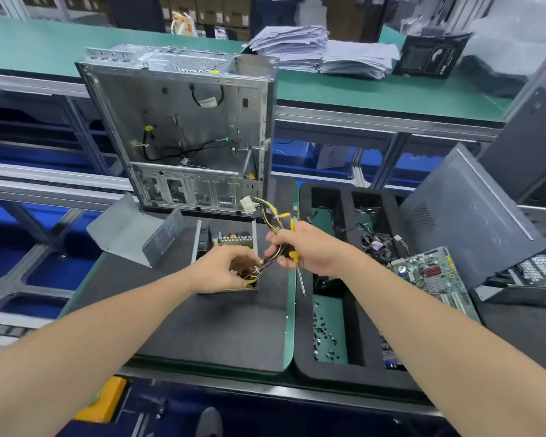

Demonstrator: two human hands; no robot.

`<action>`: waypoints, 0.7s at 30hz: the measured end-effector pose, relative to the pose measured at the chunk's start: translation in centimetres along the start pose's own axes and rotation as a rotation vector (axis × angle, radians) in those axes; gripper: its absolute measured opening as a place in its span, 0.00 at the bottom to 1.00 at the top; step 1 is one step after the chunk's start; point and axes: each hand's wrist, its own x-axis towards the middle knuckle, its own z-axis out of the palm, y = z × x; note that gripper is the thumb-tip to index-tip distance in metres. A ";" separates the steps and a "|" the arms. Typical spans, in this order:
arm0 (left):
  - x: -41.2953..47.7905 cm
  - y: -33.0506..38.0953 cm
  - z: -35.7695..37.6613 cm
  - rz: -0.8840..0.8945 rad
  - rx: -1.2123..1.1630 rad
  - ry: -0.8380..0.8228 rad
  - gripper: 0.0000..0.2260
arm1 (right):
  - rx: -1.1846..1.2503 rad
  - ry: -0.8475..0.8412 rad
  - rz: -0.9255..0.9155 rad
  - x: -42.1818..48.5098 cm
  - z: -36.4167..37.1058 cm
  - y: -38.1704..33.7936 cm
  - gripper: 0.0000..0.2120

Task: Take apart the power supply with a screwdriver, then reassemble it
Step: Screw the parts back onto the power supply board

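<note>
The opened power supply [234, 239] lies on the black mat, its circuit board showing between two metal side walls. Its bent grey metal cover [130, 228] rests to the left. My left hand [224, 268] reaches into the front of the unit, fingers at the base of the wires. My right hand [306, 247] grips the yellow and black cable bundle [270, 216], which rises to a white connector [248, 205]. The same hand holds a yellow-handled screwdriver [298, 272], shaft pointing down.
An empty computer case [183, 127] stands upright behind the power supply. To the right, a black foam tray [303, 342] holds several loose screws [323, 335], a fan [375, 246] and a motherboard [429, 272]. A grey side panel [467, 212] leans at the right. Paper stacks [322, 52] lie on the far bench.
</note>
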 end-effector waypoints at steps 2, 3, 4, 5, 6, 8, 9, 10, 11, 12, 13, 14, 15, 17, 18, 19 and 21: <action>-0.3 -0.1 0.5 -0.005 0.031 -0.014 0.24 | -0.016 0.018 0.034 -0.8 -0.7 1.0 0.05; -0.3 -0.1 0.7 -0.023 0.046 0.001 0.25 | -0.014 0.042 0.059 -1.1 -1.1 1.5 0.06; -0.4 -0.2 0.9 -0.046 0.039 0.029 0.25 | -0.006 0.072 0.086 -1.3 -1.5 2.1 0.06; -0.4 -0.3 1.0 -0.069 0.029 0.059 0.25 | 0.007 0.105 0.112 -1.4 -1.9 2.6 0.06; -0.4 -0.4 1.2 -0.086 0.026 0.080 0.23 | 0.018 0.137 0.135 -1.5 -2.2 3.2 0.06; -0.6 -0.5 1.3 -0.095 0.043 0.096 0.20 | 0.018 0.189 0.161 -1.4 -2.6 4.2 0.04; -0.6 -0.4 1.4 -0.088 0.039 0.106 0.19 | 0.006 0.207 0.169 -1.3 -2.7 4.8 0.04; -0.5 -0.4 1.5 -0.079 0.030 0.116 0.18 | -0.008 0.216 0.178 -1.1 -2.8 5.2 0.03; -0.5 -0.4 1.7 -0.070 0.022 0.123 0.16 | -0.019 0.212 0.186 -0.9 -3.0 5.6 0.04; -0.4 -0.4 1.9 -0.061 0.018 0.128 0.16 | -0.025 0.196 0.189 -0.7 -3.0 5.8 0.05; -0.4 -0.4 2.1 -0.050 0.016 0.133 0.15 | -0.025 0.168 0.185 -0.6 -3.0 5.9 0.06; -0.4 -0.5 2.2 -0.042 0.008 0.138 0.15 | -0.021 0.134 0.174 -0.4 -3.0 5.8 0.07; -0.3 -0.6 2.2 -0.037 -0.004 0.145 0.14 | -0.021 0.095 0.157 -0.3 -3.0 5.7 0.08; -0.3 -0.9 2.2 -0.031 -0.025 0.157 0.13 | -0.026 0.001 0.113 -0.2 -3.2 5.4 0.08; -0.4 -1.0 2.1 -0.024 -0.024 0.158 0.12 | -0.011 -0.056 0.092 -0.1 -3.4 5.1 0.08; -0.4 -1.0 2.1 -0.016 -0.021 0.154 0.12 | 0.023 -0.117 0.067 -0.1 -3.6 4.9 0.07; -0.4 -1.1 2.1 -0.012 -0.031 0.151 0.11 | 0.108 -0.223 -0.006 -0.1 -3.8 4.4 0.08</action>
